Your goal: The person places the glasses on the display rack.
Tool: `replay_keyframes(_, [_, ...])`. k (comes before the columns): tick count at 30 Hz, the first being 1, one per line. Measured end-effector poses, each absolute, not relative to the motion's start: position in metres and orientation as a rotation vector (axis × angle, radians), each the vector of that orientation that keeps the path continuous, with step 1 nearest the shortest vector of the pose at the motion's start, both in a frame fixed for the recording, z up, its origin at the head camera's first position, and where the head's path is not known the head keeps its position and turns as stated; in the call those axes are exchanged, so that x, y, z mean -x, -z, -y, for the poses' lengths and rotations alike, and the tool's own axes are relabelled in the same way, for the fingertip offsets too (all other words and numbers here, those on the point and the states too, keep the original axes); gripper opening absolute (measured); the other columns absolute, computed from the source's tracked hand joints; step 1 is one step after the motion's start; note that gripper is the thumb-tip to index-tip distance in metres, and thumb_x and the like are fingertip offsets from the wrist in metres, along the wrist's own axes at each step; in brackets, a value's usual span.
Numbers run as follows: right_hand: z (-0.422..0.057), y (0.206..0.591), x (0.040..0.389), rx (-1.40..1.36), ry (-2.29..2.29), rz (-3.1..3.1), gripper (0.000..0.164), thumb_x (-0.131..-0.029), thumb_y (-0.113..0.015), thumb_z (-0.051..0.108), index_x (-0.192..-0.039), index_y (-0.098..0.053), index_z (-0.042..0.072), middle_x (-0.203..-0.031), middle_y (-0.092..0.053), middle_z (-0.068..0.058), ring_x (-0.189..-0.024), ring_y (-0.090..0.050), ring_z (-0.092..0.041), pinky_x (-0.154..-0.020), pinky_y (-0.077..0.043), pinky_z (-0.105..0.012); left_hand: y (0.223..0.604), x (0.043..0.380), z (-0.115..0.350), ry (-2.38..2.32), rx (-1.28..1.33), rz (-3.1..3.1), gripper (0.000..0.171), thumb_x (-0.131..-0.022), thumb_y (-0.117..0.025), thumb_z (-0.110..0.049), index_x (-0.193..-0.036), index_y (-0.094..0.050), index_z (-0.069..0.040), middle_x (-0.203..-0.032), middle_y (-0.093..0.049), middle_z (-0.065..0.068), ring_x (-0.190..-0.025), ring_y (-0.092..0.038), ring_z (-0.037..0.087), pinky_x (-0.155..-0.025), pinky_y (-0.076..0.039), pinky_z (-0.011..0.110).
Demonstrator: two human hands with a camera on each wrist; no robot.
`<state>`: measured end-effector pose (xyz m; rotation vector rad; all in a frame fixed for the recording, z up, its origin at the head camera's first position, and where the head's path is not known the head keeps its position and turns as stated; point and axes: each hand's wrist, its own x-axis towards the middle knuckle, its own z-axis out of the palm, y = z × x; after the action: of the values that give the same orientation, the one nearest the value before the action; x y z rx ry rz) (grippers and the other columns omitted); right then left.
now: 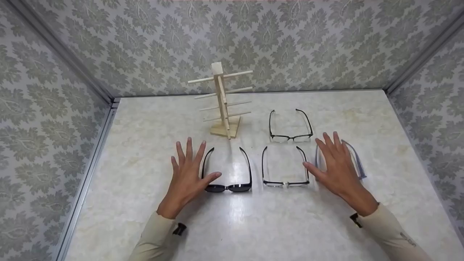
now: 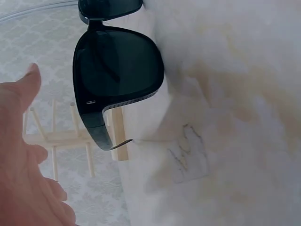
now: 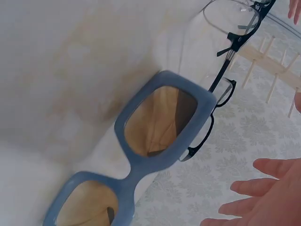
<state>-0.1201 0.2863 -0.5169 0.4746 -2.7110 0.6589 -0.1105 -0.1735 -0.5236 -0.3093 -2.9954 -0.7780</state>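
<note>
My left hand (image 1: 186, 177) is spread, fingers straight, beside the black sunglasses (image 1: 239, 187), its thumb over their left lens and arm. In the left wrist view the dark lens (image 2: 117, 63) stands apart from the thumb (image 2: 29, 84). Over the blue-framed glasses (image 1: 357, 159) is my right hand (image 1: 337, 168), fingers straight, hiding much of them. Their amber lenses (image 3: 160, 120) show in the right wrist view, away from the fingers (image 3: 254, 186). Black-rimmed clear glasses (image 1: 268, 182) lie left of that hand, and a second clear pair (image 1: 290, 137) lies behind them. Neither hand holds anything.
A wooden rack (image 1: 222, 98) with several pegs stands on a square base near the back of the marbled table (image 1: 152, 123). Patterned panels (image 1: 174, 47) wall the table at the back and both sides, with metal strips (image 1: 83, 170) along their joints.
</note>
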Motion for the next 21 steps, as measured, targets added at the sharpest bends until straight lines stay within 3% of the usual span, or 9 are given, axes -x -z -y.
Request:
replay_keyframes(12, [-0.261, 0.522, 0.115, -0.549, -0.815, 2.559, 0.072, -0.093, -0.090, 0.024, -0.152, -0.061, -0.006, -0.160, -0.054, -0.029, -0.155, -0.042, -0.048, -0.117, -0.041, -0.075, 0.534, 0.106, 0.175, 0.991, 0.380, 2.859, 0.102, -0.098, -0.079, -0.058, -0.177, -0.028, -0.018, -0.183, -0.008, 0.023, -0.167, 0.000, 0.051, -0.127, -0.016, 0.081])
replay_keyframes(21, [-0.239, 0.524, 0.107, -0.614, -0.948, 2.537, 0.065, -0.095, -0.090, 0.021, -0.150, -0.063, -0.002, -0.154, -0.060, -0.023, -0.147, -0.053, -0.040, -0.114, -0.048, -0.060, 0.542, 0.097, 0.179, 1.125, 0.394, 2.753, 0.094, -0.100, -0.081, -0.048, -0.175, -0.034, -0.017, -0.182, -0.017, 0.019, -0.167, -0.015, 0.047, -0.130, -0.022, 0.072])
